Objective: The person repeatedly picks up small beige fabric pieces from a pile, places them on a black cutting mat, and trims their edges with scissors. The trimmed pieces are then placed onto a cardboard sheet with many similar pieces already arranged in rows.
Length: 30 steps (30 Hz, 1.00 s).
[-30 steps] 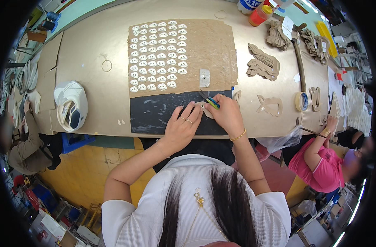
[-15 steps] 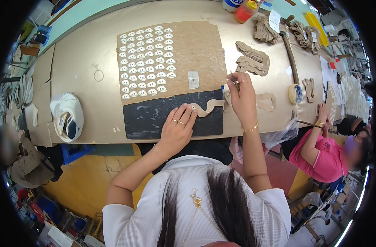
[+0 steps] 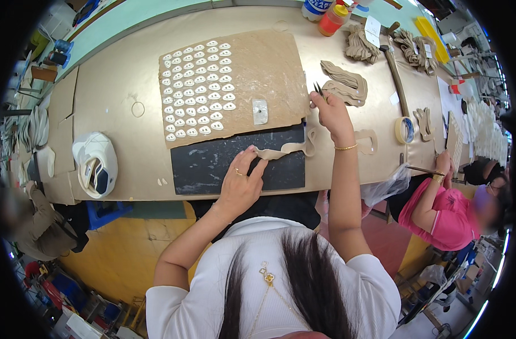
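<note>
Left fingers (image 3: 246,159) on strip (image 3: 272,153); red bottle (image 3: 331,23)

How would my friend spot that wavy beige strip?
On the gold table, find the flat black rectangular mat. Over it, rightward from the left hand, runs the wavy beige strip. It's single and twisting, unlike the flat beige pieces stacked farther right.

Black mat (image 3: 213,172): bare surface at left; left hand (image 3: 241,182) and tan strip (image 3: 278,152) block its middle and far right.
Left of it: open tabletop before the white shoe (image 3: 95,165).
Beyond it: white pieces (image 3: 199,86) obstruct the left.
Right of it: right hand (image 3: 332,116) with pointed tool (image 3: 318,88).
</note>
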Motion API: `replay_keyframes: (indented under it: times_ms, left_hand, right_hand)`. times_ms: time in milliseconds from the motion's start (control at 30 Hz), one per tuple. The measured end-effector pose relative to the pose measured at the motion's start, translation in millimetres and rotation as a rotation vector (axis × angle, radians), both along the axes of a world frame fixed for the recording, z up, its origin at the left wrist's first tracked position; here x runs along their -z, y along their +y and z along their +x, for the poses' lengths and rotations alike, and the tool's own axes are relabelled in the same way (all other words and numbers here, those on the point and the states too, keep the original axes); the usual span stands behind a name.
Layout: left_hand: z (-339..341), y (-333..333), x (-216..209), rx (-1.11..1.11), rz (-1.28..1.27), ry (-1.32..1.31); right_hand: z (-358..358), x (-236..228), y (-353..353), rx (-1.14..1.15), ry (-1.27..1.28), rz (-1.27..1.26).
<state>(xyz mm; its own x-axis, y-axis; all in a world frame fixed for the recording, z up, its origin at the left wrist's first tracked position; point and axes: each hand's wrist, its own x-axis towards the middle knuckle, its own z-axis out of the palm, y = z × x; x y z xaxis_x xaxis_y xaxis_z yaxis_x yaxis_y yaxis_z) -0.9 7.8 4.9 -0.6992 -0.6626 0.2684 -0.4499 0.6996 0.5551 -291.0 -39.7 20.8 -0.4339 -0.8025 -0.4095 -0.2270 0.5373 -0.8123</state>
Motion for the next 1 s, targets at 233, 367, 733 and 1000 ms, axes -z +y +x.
replay_keyframes:
  times_ms: [233,367,733,1000]
  left_hand:
    - [-0.7,-11.2,-17.5,-0.055,-0.091,0.032]
    - [-5.7,-18.0,-16.3,-0.067,-0.157,-0.012]
    - [-11.2,-13.0,-3.0,-0.234,0.074,0.082]
    - [-8.3,-12.1,-3.6,-0.288,0.159,0.079]
  right_hand:
    - [18.6,-17.8,-12.0,-0.261,0.301,-0.197]
    - [13.6,-2.0,-33.7,-0.045,0.486,-0.211]
    - [10.6,13.8,-77.5,-0.031,0.703,-0.131]
    - [46.0,-37.4,-18.1,-0.091,-0.099,-0.118]
